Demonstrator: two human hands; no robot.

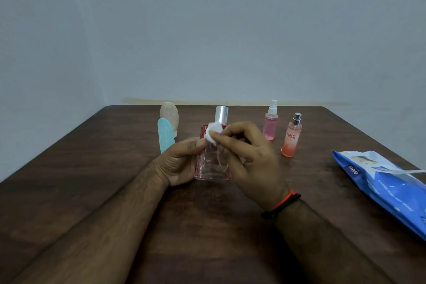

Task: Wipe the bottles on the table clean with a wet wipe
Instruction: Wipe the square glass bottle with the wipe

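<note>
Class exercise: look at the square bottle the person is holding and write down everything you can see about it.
The square bottle looks like clear glass with a pink-red tint, strongest along its edges and shoulder. It has a flat rectangular body and a shiny silver cylindrical cap. It stands upright at the middle of the brown table. The left hand grips its left side; the right hand pinches a small white wet wipe against its shoulder. Any liquid inside cannot be made out.

bottles: 5 (first) | wipe packs: 1 | wipes: 1 | hands: 2
</note>
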